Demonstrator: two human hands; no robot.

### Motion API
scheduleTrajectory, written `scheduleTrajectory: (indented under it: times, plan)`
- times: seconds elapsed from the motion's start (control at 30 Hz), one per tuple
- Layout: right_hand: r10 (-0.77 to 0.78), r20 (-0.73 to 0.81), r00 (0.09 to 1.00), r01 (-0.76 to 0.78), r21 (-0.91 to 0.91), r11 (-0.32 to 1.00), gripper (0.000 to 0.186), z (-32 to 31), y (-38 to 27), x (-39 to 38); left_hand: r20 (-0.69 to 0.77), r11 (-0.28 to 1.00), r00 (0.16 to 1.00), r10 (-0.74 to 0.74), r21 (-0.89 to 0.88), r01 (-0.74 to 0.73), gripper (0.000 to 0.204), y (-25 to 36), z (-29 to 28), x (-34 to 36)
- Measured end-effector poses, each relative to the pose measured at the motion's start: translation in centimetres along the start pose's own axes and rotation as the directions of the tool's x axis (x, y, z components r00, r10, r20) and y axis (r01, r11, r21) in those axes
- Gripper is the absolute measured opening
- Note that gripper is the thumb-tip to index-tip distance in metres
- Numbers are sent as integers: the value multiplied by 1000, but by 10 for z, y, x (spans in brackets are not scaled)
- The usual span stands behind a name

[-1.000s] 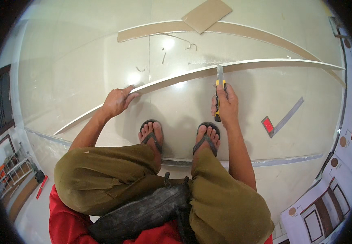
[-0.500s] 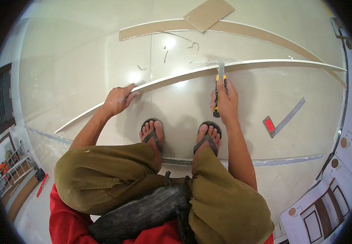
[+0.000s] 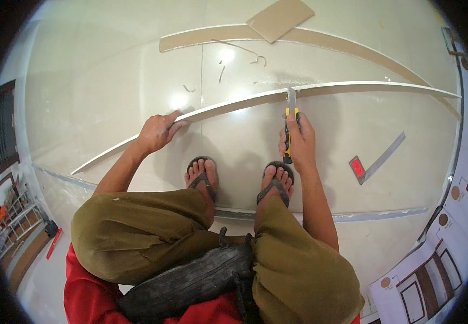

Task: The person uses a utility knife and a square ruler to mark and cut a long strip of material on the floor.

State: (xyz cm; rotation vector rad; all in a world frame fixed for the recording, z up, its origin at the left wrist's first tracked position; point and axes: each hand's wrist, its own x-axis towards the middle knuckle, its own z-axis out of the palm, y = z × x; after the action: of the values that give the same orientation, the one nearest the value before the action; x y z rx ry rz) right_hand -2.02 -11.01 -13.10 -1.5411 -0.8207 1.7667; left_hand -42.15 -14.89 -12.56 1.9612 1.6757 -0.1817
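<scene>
A long, thin white board strip (image 3: 234,107) stands on edge across the floor, its brownish face toward me. My left hand (image 3: 158,132) grips it left of the middle, thumb and fingers on either side. In my right hand (image 3: 301,140) is a yellow and black utility knife (image 3: 289,132), fingers wrapped round its handle. The wide grey blade points away from me, its tip against the strip's edge right of the middle. White dust lies on the floor just beyond that spot.
Farther off lie another long strip (image 3: 342,40) and a brown rectangular offcut (image 3: 280,20) over it. Thin curled scraps (image 3: 222,74) are scattered nearby. A try square (image 3: 377,161) with a red patch rests at the right. Printed sheets (image 3: 433,281) cover the lower right.
My right hand has drawn the knife slightly toward me, so less of the blade reaches past the strip's edge. My left hand keeps its grip in place.
</scene>
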Motion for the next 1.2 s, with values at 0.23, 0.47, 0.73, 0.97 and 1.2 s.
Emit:
scheduleTrajectory:
  times: [0.23,0.47,0.73,0.97,1.2]
  plan:
    - [-49,-5,999,49,-11,999,29,2,-7,14,-9,1000,1000,22,-17,-22,35,-1,3,1]
    - [2,101,995,10,-122,992,28,-2,12,-3,25,1000,1000,-19,-21,20,35,9,-7,0]
    - [-67,12,998,66,21,998,25,7,-4,16,18,1000,1000,6,-15,-6,39,1,0,-3]
    - [-218,-76,973,217,-17,976,26,-8,11,21,40,1000,999,-12,-11,12,35,11,-10,2]
    - [-160,-49,986,152,-133,979,36,-6,4,38,15,1000,1000,1,-30,0,35,3,-3,-1]
